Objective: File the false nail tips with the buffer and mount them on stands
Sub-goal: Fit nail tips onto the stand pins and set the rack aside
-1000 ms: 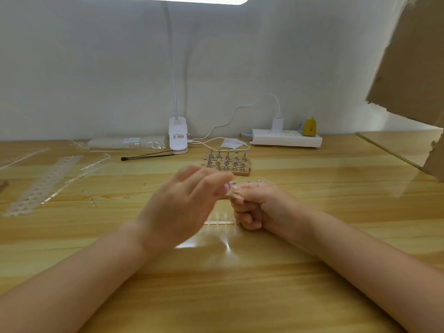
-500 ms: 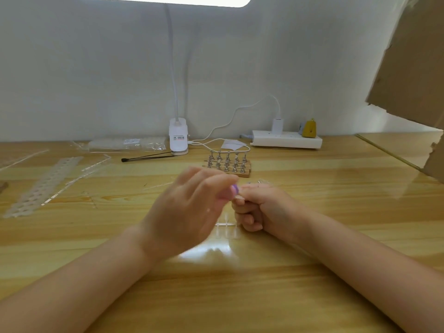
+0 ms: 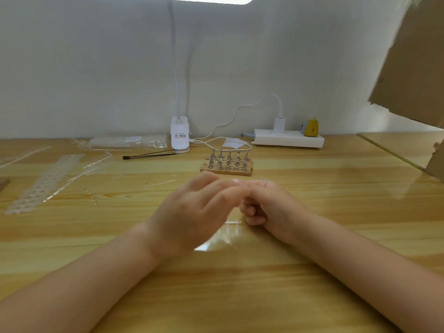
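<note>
My left hand point(image 3: 192, 212) and my right hand point(image 3: 269, 205) meet above the middle of the wooden table point(image 3: 240, 296). The left hand is motion-blurred, its fingertips against the right hand's; the small purple buffer it pinched a moment ago is lost in the blur. The right hand's fingers are curled and its thumb and forefinger pinch a small false nail tip, mostly hidden. Behind the hands stands a wooden block point(image 3: 225, 171) with rows of small metal nail stands point(image 3: 228, 162). A short clear plastic strip point(image 3: 233, 222) lies on the table under the hands.
A long strip of clear nail tips point(image 3: 45, 181) and empty clear sprues lie at the left. At the back are a plastic bag point(image 3: 129, 141), a black tool point(image 3: 149, 155), a lamp base point(image 3: 179, 135) and a white power strip point(image 3: 288, 140). Cardboard point(image 3: 413, 68) hangs at the right.
My left hand has slid back and forth against the right fingertips; the purple buffer showed half a second ago and is blurred out now. The right hand has stayed put.
</note>
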Demonstrator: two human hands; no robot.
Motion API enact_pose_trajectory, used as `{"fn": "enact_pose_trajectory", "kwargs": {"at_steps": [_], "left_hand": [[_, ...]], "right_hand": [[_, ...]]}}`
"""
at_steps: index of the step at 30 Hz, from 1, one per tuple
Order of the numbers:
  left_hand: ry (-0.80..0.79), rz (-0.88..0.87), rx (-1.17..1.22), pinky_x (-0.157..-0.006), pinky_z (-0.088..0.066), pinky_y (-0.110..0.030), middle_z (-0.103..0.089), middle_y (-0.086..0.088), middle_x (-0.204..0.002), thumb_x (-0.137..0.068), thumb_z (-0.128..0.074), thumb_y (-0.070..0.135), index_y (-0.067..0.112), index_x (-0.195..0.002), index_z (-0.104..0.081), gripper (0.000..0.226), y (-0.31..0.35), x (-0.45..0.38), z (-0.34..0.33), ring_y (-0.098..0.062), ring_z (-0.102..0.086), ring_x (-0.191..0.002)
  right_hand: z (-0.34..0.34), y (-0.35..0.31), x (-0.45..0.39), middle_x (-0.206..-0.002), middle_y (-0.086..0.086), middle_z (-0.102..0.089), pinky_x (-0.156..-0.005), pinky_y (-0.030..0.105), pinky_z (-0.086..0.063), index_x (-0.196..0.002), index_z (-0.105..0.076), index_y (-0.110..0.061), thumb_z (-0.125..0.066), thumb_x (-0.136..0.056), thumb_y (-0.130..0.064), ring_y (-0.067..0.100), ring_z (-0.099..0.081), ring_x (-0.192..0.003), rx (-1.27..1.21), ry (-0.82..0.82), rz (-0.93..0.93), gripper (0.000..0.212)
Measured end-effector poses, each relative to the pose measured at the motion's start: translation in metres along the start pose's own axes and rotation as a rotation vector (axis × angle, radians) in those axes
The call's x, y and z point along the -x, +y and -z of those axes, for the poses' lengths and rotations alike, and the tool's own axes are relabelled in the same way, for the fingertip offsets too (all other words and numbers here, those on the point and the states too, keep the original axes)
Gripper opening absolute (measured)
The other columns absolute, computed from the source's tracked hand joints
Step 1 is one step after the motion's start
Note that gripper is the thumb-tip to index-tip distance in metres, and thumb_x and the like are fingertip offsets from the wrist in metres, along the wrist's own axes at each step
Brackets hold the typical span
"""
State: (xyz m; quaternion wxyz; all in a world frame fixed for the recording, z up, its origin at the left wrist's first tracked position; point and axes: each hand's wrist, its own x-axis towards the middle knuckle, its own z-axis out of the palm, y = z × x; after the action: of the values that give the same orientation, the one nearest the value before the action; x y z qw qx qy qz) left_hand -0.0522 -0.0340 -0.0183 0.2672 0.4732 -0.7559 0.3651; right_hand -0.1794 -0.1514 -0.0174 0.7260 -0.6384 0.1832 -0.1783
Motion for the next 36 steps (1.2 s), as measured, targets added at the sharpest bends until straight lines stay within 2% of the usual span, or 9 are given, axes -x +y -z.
{"fn": "enact_pose_trajectory", "kwargs": {"at_steps": [4, 9, 13, 16, 19, 24, 28, 33, 36], "left_hand": [[0.026, 0.122, -0.027, -0.083, -0.048, -0.031, -0.071, -0.004, -0.093, -0.084, -0.063, -0.001, 0.01, -0.116, -0.046, 0.038, -0.012, 0.005, 0.008, -0.024, -0.064, -0.084], [0.021, -0.057, -0.007, -0.09, -0.044, -0.023, -0.071, -0.005, -0.099, -0.079, -0.07, -0.005, 0.01, -0.117, -0.048, 0.046, 0.005, -0.002, -0.003, -0.021, -0.059, -0.087], [0.025, 0.151, -0.016, -0.085, -0.047, -0.031, -0.071, -0.004, -0.094, -0.084, -0.064, -0.001, 0.012, -0.117, -0.045, 0.041, -0.01, 0.004, 0.007, -0.025, -0.065, -0.086], [0.085, 0.1, 0.051, -0.085, -0.048, -0.029, -0.07, -0.004, -0.097, -0.086, -0.062, 0.001, 0.011, -0.115, -0.047, 0.034, 0.001, -0.002, 0.004, -0.025, -0.065, -0.084], [0.043, 0.011, 0.097, -0.087, -0.047, -0.026, -0.068, -0.003, -0.101, -0.081, -0.067, -0.004, 0.01, -0.115, -0.049, 0.041, 0.012, -0.006, -0.001, -0.022, -0.063, -0.086], [0.035, 0.22, 0.059, -0.085, -0.045, -0.027, -0.069, -0.005, -0.089, -0.085, -0.062, 0.003, 0.01, -0.116, -0.045, 0.036, -0.004, 0.002, 0.008, -0.025, -0.065, -0.081], [0.059, 0.145, 0.161, -0.089, -0.045, -0.024, -0.067, -0.005, -0.097, -0.088, -0.064, 0.003, 0.011, -0.117, -0.046, 0.035, 0.012, -0.004, 0.001, -0.021, -0.063, -0.087], [0.012, 0.267, 0.086, -0.084, -0.046, -0.03, -0.069, -0.004, -0.09, -0.085, -0.065, 0.002, 0.012, -0.117, -0.044, 0.04, -0.004, 0.003, 0.007, -0.028, -0.065, -0.08], [0.072, 0.182, 0.097, -0.084, -0.047, -0.029, -0.07, -0.003, -0.093, -0.088, -0.062, 0.003, 0.01, -0.117, -0.045, 0.033, 0.003, -0.001, 0.007, -0.026, -0.065, -0.08]], "right_hand": [[0.001, 0.0, -0.001, -0.057, -0.002, -0.031, -0.04, 0.018, -0.019, -0.072, -0.052, -0.01, -0.055, -0.094, -0.022, 0.008, -0.033, -0.048, -0.032, 0.074, -0.035, 0.026], [0.0, -0.002, 0.002, -0.055, -0.002, -0.035, -0.041, 0.018, -0.019, -0.089, -0.052, -0.005, -0.051, -0.096, -0.021, 0.006, -0.033, -0.047, 0.046, -0.055, -0.007, 0.017], [0.002, -0.001, 0.0, -0.055, -0.004, -0.031, -0.042, 0.019, -0.019, -0.059, -0.056, -0.016, -0.055, -0.093, -0.023, 0.008, -0.034, -0.05, 0.0, -0.022, -0.027, 0.035], [0.0, 0.0, 0.001, -0.053, -0.004, -0.034, -0.04, 0.017, -0.02, -0.053, -0.059, -0.021, -0.064, -0.084, -0.017, 0.008, -0.033, -0.048, 0.017, -0.039, 0.013, 0.032], [0.0, -0.001, 0.002, -0.052, -0.003, -0.037, -0.04, 0.016, -0.022, -0.057, -0.056, -0.017, -0.066, -0.077, -0.012, 0.007, -0.032, -0.046, 0.022, -0.074, 0.047, 0.023], [0.004, 0.001, -0.001, -0.051, -0.008, -0.039, -0.042, 0.018, -0.018, -0.071, -0.06, -0.012, -0.061, -0.083, -0.029, 0.006, -0.035, -0.049, -0.091, 0.013, 0.023, 0.021], [0.003, 0.002, 0.0, -0.052, -0.006, -0.041, -0.041, 0.016, -0.019, -0.06, -0.062, -0.018, -0.061, -0.081, -0.022, 0.004, -0.034, -0.046, -0.086, -0.02, 0.058, 0.021], [0.004, 0.0, -0.001, -0.05, -0.008, -0.043, -0.041, 0.016, -0.021, -0.073, -0.062, -0.011, -0.063, -0.077, -0.028, 0.006, -0.036, -0.049, -0.117, 0.006, 0.023, 0.018], [0.003, 0.002, 0.0, -0.051, -0.009, -0.046, -0.04, 0.015, -0.022, -0.069, -0.063, -0.014, -0.06, -0.084, -0.02, 0.005, -0.036, -0.049, -0.082, -0.019, 0.048, 0.017]]}}
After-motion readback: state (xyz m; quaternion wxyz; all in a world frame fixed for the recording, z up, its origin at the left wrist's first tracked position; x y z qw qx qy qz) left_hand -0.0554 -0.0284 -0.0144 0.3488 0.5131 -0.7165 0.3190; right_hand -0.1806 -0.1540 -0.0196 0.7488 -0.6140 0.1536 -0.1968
